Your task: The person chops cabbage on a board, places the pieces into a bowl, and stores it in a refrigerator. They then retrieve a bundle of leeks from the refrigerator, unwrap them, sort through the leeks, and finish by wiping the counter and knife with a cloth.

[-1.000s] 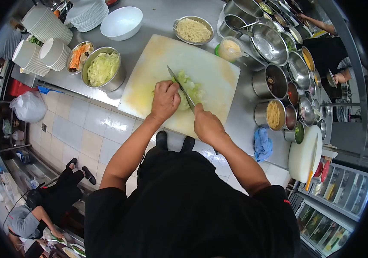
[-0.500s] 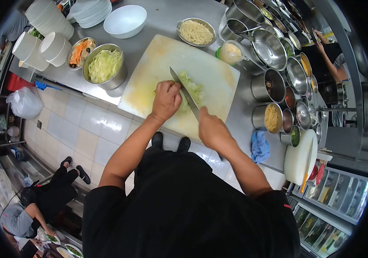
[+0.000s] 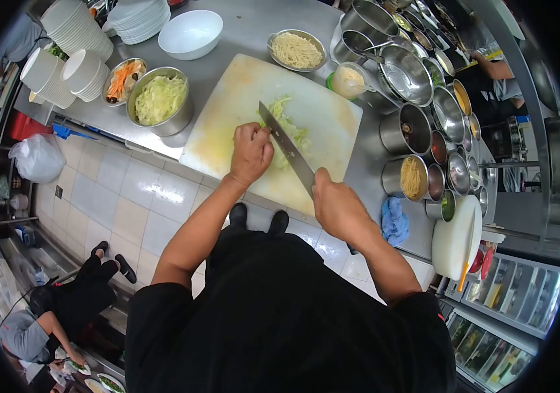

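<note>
My right hand (image 3: 340, 204) is closed round the handle of a kitchen knife (image 3: 288, 147), its blade slanting up and left over the white cutting board (image 3: 221, 98). On the board my left hand (image 3: 252, 152) has its fingers curled down right beside the blade. Pale green cabbage shows a little at that hand's edge; most of what it presses on is hidden beneath the fingers. To the right of the blade lies a loose pile of cut cabbage (image 3: 296, 131). A steel pot of cut cabbage (image 3: 161, 100) stands left of the board.
Behind the board are a bowl of noodles (image 3: 297, 51), a white bowl (image 3: 190, 35) and a tub with pale contents (image 3: 348, 81). Steel pots (image 3: 407, 128) crowd the right, near a blue cloth (image 3: 394, 221). Stacked bowls (image 3: 83, 73) stand left. A co-worker (image 3: 64, 314) is behind, lower left.
My right hand has shifted slightly right, and more of the blade's flat side shows. The cut cabbage has spread a little beside it. My left hand has hardly moved.
</note>
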Demonstrator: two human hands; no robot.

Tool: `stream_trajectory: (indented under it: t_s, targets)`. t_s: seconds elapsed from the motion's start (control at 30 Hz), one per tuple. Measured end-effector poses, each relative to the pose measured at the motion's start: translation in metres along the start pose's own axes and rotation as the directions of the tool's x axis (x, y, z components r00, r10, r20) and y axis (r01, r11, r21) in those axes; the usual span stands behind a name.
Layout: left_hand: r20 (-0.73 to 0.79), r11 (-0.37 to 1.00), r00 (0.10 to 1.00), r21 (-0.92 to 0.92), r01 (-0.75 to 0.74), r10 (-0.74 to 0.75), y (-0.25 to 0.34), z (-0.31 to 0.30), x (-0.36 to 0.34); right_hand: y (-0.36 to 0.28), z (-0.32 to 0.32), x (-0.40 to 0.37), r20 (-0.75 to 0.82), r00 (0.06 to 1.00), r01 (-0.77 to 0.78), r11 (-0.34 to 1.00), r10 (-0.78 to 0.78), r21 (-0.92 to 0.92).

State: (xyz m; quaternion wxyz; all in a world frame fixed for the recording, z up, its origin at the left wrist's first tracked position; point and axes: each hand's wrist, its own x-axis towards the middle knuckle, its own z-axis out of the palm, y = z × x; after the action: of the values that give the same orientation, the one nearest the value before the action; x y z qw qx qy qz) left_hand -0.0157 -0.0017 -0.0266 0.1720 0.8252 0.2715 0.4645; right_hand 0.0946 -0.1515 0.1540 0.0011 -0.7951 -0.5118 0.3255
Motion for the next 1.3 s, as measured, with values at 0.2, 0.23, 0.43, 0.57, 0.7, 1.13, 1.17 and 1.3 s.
stream_trajectory:
  t_s: [0.2, 0.23, 0.43, 0.57, 0.7, 1.13, 1.17, 1.3]
  targets:
    - [0.007, 0.999, 1.0, -0.041, -0.027, 0.028, -0.002, 0.001, 0.0, 0.007, 0.047, 0.055, -0.05, 0.997, 0.053, 0.999, -0.053, -0.003]
    - [-0.006, 0.998, 1.0, -0.058, -0.01, 0.009, -0.004, 0.002, 0.001, 0.007, 0.051, 0.065, -0.069, 0.996, 0.055, 0.998, -0.055, -0.003]
    - [-0.025, 1.0, 1.0, -0.03, 0.002, -0.003, 0.007, -0.013, -0.002, 0.024, 0.041, 0.054, -0.138, 0.989, 0.069, 0.99, -0.052, 0.12]
    - [-0.03, 0.999, 1.0, -0.043, -0.008, 0.006, 0.01, -0.02, -0.003, 0.014, 0.025, 0.024, -0.145, 0.988, 0.063, 0.994, -0.05, 0.087]
    - [0.014, 0.999, 1.0, -0.043, 0.0, 0.001, 0.006, -0.018, -0.003, 0.009, 0.015, 0.001, -0.145, 0.986, 0.08, 0.997, -0.077, 0.017]
    - [0.078, 0.998, 0.997, -0.054, 0.033, -0.029, 0.002, -0.017, -0.006, 0.001, 0.058, 0.066, -0.116, 0.99, 0.073, 0.997, -0.075, -0.021]
    - [0.074, 0.997, 0.997, -0.066, 0.034, -0.029, 0.0, -0.018, -0.006, 0.003, 0.056, 0.072, -0.12, 0.989, 0.08, 0.997, -0.082, -0.025]
    - [0.062, 0.996, 0.998, -0.09, 0.024, -0.019, -0.003, -0.022, -0.005, 0.016, 0.048, 0.062, -0.115, 0.993, 0.048, 0.994, -0.037, 0.096]
